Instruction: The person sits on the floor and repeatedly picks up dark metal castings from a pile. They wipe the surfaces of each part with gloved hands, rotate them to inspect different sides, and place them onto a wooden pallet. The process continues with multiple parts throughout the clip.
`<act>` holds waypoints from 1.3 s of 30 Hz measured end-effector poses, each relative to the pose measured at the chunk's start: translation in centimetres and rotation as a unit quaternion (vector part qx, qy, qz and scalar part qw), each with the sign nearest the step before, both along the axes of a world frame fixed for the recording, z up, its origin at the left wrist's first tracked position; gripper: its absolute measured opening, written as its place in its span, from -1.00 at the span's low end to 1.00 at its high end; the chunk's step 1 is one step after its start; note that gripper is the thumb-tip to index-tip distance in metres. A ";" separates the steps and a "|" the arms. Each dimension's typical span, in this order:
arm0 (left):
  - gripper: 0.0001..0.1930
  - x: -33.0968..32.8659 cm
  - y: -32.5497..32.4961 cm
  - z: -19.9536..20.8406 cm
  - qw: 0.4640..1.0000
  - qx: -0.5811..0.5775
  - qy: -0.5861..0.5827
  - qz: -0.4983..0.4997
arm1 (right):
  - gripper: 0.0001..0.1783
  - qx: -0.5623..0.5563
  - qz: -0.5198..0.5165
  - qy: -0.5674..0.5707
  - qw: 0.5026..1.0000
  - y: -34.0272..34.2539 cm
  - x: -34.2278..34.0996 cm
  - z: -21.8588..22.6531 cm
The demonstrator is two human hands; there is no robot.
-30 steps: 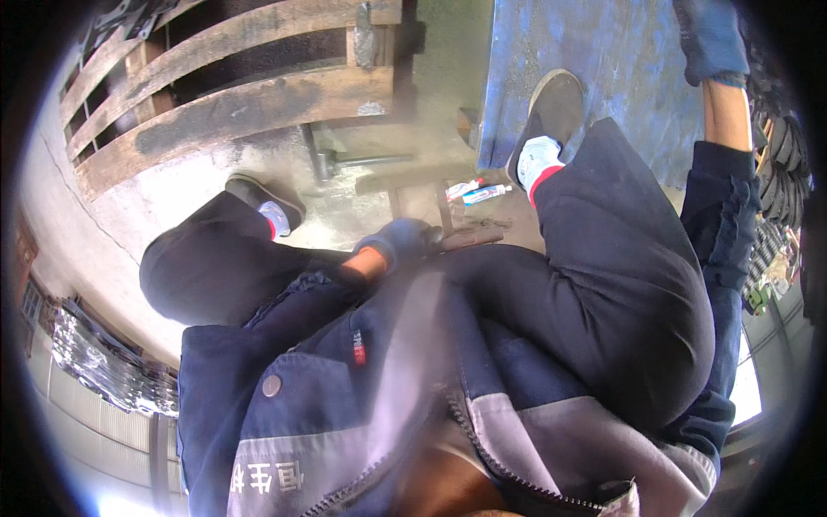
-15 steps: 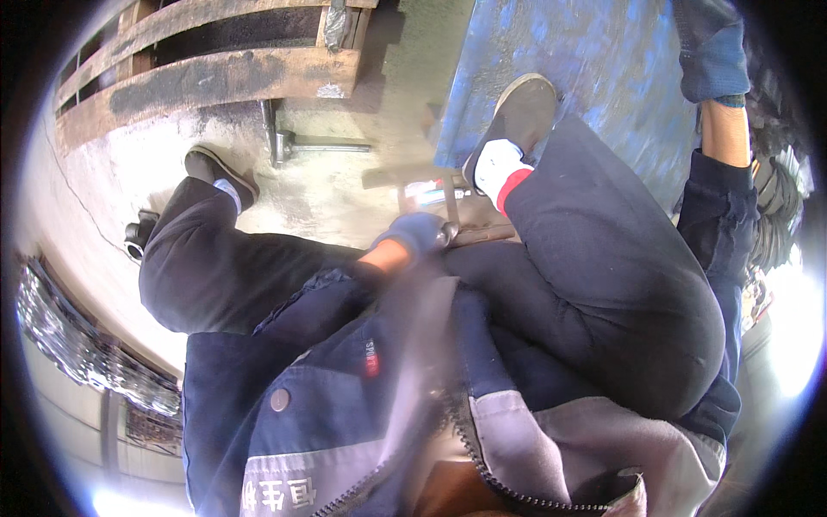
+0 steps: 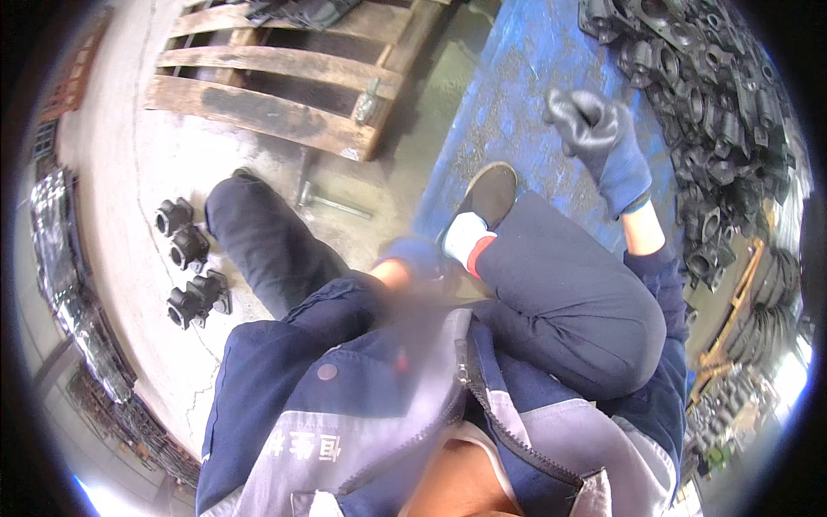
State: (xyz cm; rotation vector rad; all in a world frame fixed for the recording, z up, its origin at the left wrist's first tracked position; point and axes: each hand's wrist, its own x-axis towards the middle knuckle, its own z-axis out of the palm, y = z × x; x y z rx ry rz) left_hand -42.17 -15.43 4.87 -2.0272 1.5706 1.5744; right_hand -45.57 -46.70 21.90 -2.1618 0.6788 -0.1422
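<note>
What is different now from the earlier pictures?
The right hand came inward from the picture's right edge, toward the right shoe, over the blue surface. The view shifted, showing more black parts at left. No grasp or release is clear. The left hand stays near the middle, blurred; the hammer still lies by the pallet.

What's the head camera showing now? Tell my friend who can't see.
A half-curled gloved right hand over a blue surface, beside piled black castings. The gloved left hand, blurred, is between dark-trousered legs; ahead are a wooden pallet and hammer.
</note>
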 end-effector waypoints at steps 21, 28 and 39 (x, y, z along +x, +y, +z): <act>-0.60 25.9 22.4 10.2 0.854 0.194 -0.361 0.320 | -0.69 0.254 -0.139 0.090 0.953 -2.1 -12.6 -9.6; -0.62 27.6 19.4 9.5 0.764 0.261 -0.455 0.376 | -0.69 0.264 -0.137 0.101 0.949 -1.1 -9.8 -10.1; -0.62 27.6 24.9 9.0 0.699 0.125 -0.495 0.501 | -0.63 0.182 -0.090 0.109 0.973 -0.6 -13.4 -20.8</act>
